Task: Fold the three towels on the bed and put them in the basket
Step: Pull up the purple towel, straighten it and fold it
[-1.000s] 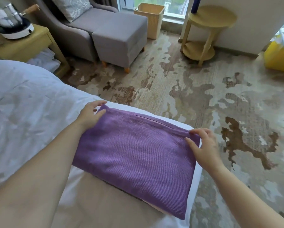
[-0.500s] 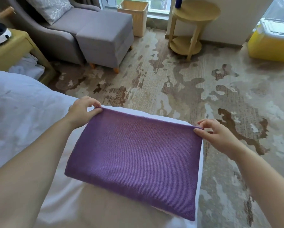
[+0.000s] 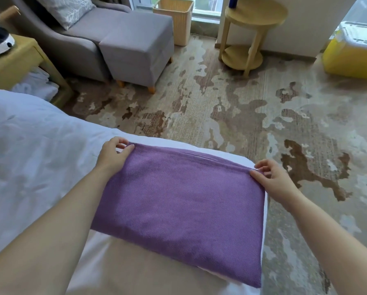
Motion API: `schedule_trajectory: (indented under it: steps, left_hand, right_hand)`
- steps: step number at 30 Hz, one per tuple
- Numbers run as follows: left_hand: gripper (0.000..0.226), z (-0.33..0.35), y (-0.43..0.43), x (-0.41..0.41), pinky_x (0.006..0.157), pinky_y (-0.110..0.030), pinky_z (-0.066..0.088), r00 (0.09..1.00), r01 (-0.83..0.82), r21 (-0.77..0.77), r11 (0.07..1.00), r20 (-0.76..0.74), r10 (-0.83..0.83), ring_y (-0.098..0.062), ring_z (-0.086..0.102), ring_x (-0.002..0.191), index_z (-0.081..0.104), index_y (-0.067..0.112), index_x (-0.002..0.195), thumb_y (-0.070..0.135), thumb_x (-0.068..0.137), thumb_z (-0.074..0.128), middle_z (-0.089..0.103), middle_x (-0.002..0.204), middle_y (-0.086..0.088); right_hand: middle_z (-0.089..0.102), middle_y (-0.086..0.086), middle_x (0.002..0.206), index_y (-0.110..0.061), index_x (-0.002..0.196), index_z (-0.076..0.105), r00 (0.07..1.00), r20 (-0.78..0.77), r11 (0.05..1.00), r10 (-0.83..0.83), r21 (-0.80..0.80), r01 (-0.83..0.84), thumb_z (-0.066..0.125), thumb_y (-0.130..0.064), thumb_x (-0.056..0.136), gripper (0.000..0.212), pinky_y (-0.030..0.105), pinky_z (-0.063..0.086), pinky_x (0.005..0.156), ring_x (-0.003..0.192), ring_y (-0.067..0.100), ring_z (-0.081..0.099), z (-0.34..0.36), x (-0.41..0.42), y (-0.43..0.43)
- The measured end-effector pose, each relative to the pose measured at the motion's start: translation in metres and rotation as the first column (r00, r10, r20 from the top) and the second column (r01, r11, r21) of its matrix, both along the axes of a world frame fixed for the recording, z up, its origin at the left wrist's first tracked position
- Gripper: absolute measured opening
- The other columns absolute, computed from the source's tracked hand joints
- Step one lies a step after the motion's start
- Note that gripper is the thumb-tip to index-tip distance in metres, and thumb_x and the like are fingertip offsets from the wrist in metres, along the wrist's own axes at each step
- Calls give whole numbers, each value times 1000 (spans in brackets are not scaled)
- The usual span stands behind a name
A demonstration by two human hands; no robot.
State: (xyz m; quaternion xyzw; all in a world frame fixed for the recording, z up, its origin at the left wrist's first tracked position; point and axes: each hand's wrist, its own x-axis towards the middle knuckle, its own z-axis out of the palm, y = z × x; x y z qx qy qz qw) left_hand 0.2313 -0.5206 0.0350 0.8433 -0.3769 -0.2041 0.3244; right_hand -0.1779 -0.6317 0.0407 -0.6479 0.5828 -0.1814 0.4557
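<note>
White bed [image 3: 29, 145] corner: our left hand [image 3: 112, 155] and right hand [image 3: 274, 179] pinch far corners of the purple towel [image 3: 178, 205], partly folded; basket [image 3: 174, 22] waits far off.

Grey armchair [image 3: 80, 45] and ottoman [image 3: 135, 50] (touching) on mottled carpet [image 3: 242, 116].

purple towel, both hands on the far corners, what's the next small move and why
Probably bring the right hand with its corner across to the left hand, halving the purple towel. It lies flat and wide on the bed, each hand pinching a far corner.
</note>
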Motion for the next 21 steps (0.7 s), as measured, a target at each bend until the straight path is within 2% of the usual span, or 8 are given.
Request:
schedule_trajectory:
  steps: [4, 7, 10, 14, 15, 17, 19, 21]
  left_hand:
    - [12, 7, -3, -1, 77, -33, 45, 996, 34, -89, 995, 84, -27, -14, 54, 80, 56, 27, 103, 35, 95, 52, 57, 106, -1]
    - [11, 16, -20, 0, 77, -37, 46, 991, 16, -81, 997, 134, -5, -19, 54, 85, 51, 33, 102, 41, 96, 46, 55, 93, 8]
    - [11, 20, -42, -1, 68, -34, 40, 965, 49, -83, 995, 262, -26, -22, 53, 81, 50, 34, 99, 44, 96, 45, 55, 82, 10]
    - [17, 2, -45, -11, 75, -40, 50, 898, 90, 97, 991, 423, -123, -27, 57, 85, 53, 29, 105, 42, 97, 44, 64, 98, -3]
    - [19, 1, -41, -14, 77, -41, 51, 900, 63, 108, 992, 424, -103, -29, 57, 88, 53, 27, 108, 40, 96, 47, 63, 103, -5]
    - [26, 9, -30, -18, 82, -45, 49, 891, 62, 6, 998, 451, -58, -32, 57, 97, 55, 19, 116, 34, 94, 53, 59, 113, -10]
    - [28, 24, -12, -28, 86, -44, 47, 805, 258, -161, 953, 581, -119, -32, 58, 101, 62, 13, 115, 29, 94, 55, 61, 116, -10]
    - [31, 34, 17, -49, 93, -44, 45, 686, 533, -175, 828, 663, -301, -26, 59, 109, 66, 18, 116, 35, 94, 52, 62, 124, -4]
  right_hand:
    - [56, 0, 95, -18, 85, 59, 994, -20, 987, 105, -120, -106, 66, -21, 88, 8, 23, 44, 72, 83, 12, 57, 2, -1, 5]
    - [60, -4, 86, -18, 82, 58, 996, -29, 982, 84, -169, -88, 63, -20, 90, 9, 21, 42, 68, 82, 8, 58, 6, -3, 2]
    - [61, -7, 81, -19, 80, 56, 998, -42, 985, 51, -163, -57, 62, -19, 90, 12, 19, 39, 66, 78, 5, 57, 5, -5, -5]
    - [60, -2, 83, -15, 84, 56, 993, -119, 1000, 4, -13, -6, 60, -26, 91, 14, 27, 40, 62, 76, 14, 56, -14, -4, -3]
    - [60, -1, 84, -15, 85, 56, 993, -119, 1000, -12, 24, 15, 59, -29, 92, 16, 28, 39, 61, 75, 13, 55, -17, -3, -2]
    - [60, -1, 85, -17, 85, 56, 992, -120, 998, -44, 48, 50, 57, -33, 91, 17, 28, 37, 59, 72, 12, 53, -18, -1, -3]
    - [60, -1, 85, -17, 84, 56, 988, -147, 998, -52, 36, 58, 57, -34, 91, 18, 28, 37, 58, 72, 11, 53, -16, 1, -3]
    - [60, 1, 89, -15, 86, 56, 981, -188, 998, -39, 37, 47, 55, -33, 92, 18, 29, 38, 59, 73, 12, 52, -12, 3, -3]
